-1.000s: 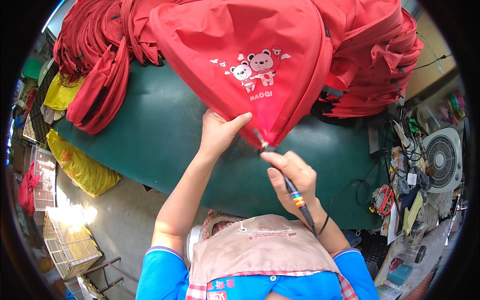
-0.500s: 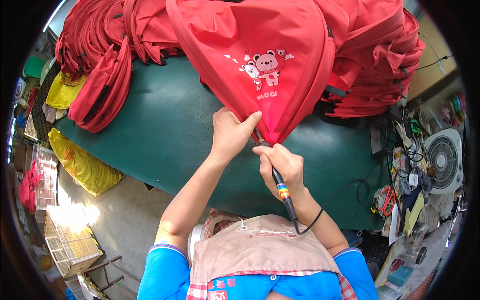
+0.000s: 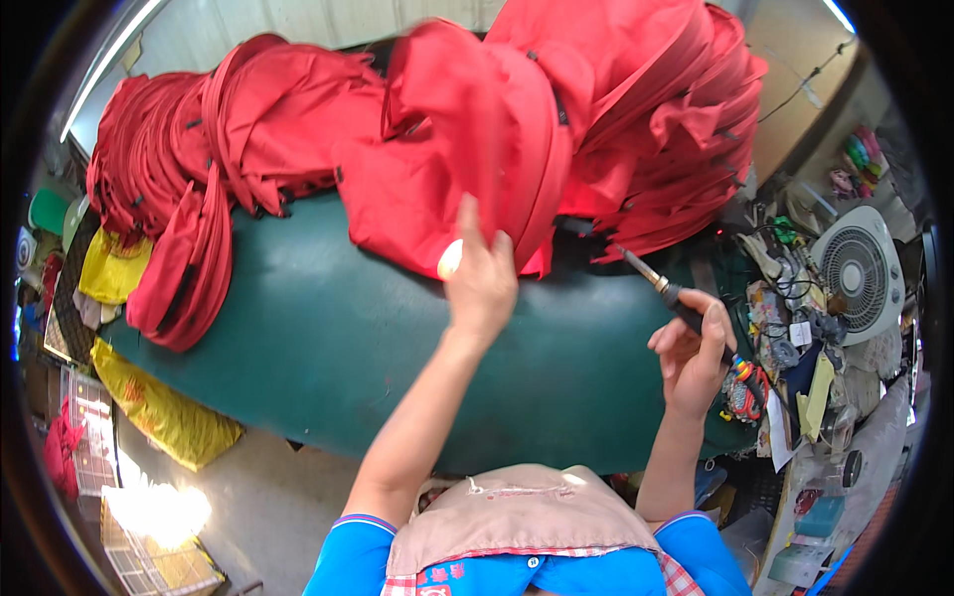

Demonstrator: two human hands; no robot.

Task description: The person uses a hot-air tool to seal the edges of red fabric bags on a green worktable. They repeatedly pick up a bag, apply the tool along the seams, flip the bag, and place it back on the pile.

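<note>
My right hand (image 3: 693,348) grips a soldering iron (image 3: 679,298) with a black handle, and its bare metal tip points up and left. The tip is apart from the fabric. My left hand (image 3: 484,283) is at the lower edge of a folded red fabric bag piece (image 3: 417,204) with zippered edging. Its index finger stretches out and the fingers look apart, slightly smeared by motion. Whether the fingertips touch the cloth is hard to tell. A small pale patch (image 3: 450,259) shows beside my left hand.
Stacks of red bag pieces lie along the far side of the green table (image 3: 328,328), left (image 3: 149,149) and right (image 3: 676,149). A grey fan (image 3: 857,273) and cluttered tools stand at the right. Yellow bags (image 3: 164,407) and wire crates are at the left.
The printed red piece has swung up and away, folding over so its bear print no longer shows. My right hand has drawn the soldering iron off to the right. My left hand has lost its pinch.
</note>
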